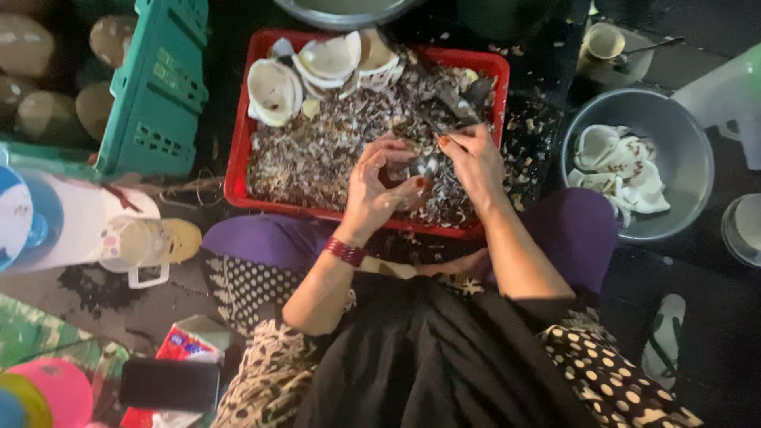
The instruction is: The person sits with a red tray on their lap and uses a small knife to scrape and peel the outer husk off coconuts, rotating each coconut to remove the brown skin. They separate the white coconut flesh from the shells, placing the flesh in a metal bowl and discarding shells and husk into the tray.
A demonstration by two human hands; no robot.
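Red tray (238,170) rim close below both hands' fingers (379,158) gripping coconut piece (400,170)

My left hand (379,181) is raised in front of me, wrist bent, palm turned toward my right. Its fingers (388,150) arch over the top and curl downward, and the thumb (408,189) stretches across below them, so the hand forms a loose cup. My left forearm rises from my lap with the elbow tucked close to my body. My right hand (474,162) sits just beside the left, nearly touching it, back of the hand up, fingers bunched and closed. My right forearm runs straight down toward my body, wrist almost unbent.
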